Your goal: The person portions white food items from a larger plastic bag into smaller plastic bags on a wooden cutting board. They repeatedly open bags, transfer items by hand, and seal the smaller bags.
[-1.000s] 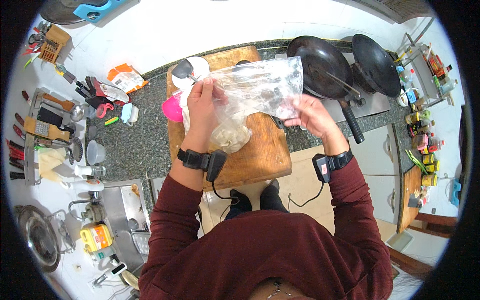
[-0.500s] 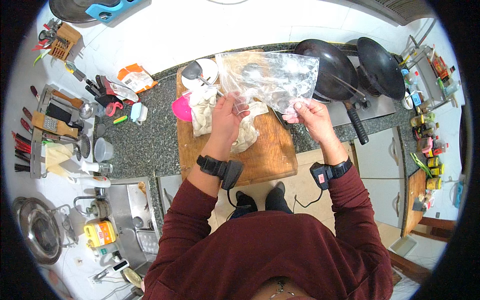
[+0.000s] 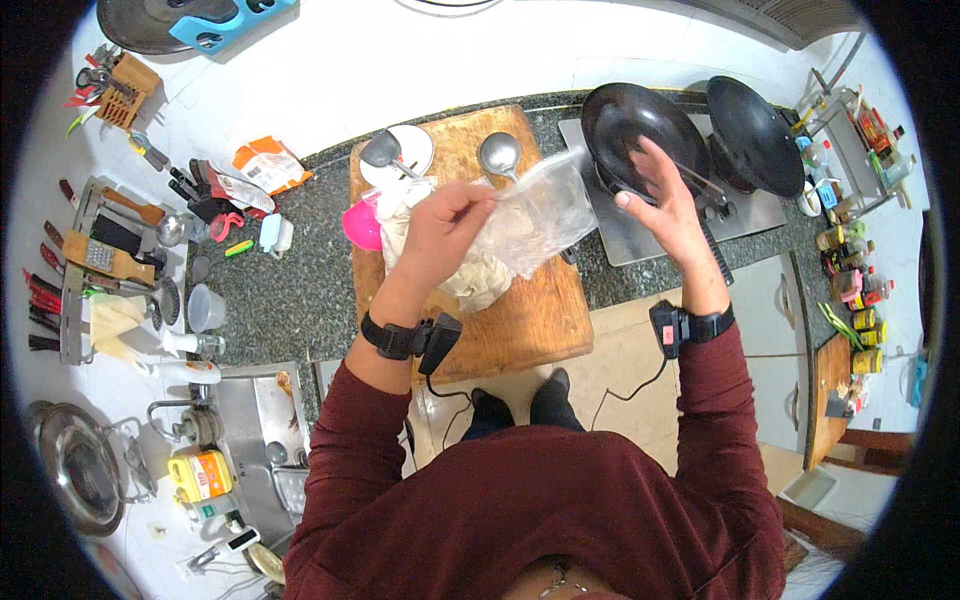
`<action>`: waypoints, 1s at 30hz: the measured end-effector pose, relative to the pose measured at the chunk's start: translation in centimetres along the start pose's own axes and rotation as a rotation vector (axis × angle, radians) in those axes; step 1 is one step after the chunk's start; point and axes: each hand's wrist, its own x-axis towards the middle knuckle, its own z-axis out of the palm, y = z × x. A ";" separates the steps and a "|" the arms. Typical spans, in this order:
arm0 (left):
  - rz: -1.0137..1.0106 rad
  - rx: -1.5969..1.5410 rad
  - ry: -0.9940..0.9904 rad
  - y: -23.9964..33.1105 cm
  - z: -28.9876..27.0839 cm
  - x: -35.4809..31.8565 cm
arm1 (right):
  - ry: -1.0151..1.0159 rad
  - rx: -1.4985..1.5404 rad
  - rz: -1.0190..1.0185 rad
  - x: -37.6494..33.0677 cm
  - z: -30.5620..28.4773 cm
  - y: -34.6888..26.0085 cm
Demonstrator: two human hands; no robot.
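My left hand [image 3: 443,228] pinches the edge of a clear plastic bag [image 3: 553,215], which hangs limp to the right over a wooden cutting board [image 3: 545,335]. My right hand [image 3: 668,205] is empty, fingers spread, in front of the wok [image 3: 640,115] and apart from the bag. Beneath the left hand and the bag lie clear bags of pale lumpy food [image 3: 478,288], partly covered, whose kind I cannot make out. A bright pink bowl [image 3: 362,226] shows beside them. Farther back on the board are a metal ladle [image 3: 500,155] and a white plate [image 3: 418,152] with a dark spatula [image 3: 381,150] across it.
A second black wok [image 3: 757,135] stands on the stove [image 3: 640,240] at the right. On the granite counter [image 3: 300,290] to the left are an orange-and-white packet [image 3: 270,163] and a small white container [image 3: 275,230]. The sink [image 3: 245,410] is at lower left.
My right hand has let go of the bag, opened and moved up and right. The bag, stretched between both hands before, now droops from my left hand alone. The ladle has come into sight.
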 end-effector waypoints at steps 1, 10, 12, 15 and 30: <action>0.029 0.053 -0.049 0.6 0.3 -0.1 | -0.087 0.019 -0.133 0.8 0.0 -1.0; -0.287 -0.077 -0.139 2.0 -0.1 -1.1 | -0.436 0.273 0.051 1.9 1.5 -3.5; -0.372 -0.151 -0.150 1.2 -0.8 -1.3 | -0.406 0.320 0.084 1.6 1.5 -2.9; -0.400 -0.254 -0.152 0.1 -0.7 -1.6 | -0.435 0.285 0.112 1.5 1.5 -2.7; -0.085 0.139 -0.201 0.8 3.5 -3.3 | -0.542 -0.238 -0.374 -0.7 6.4 -5.3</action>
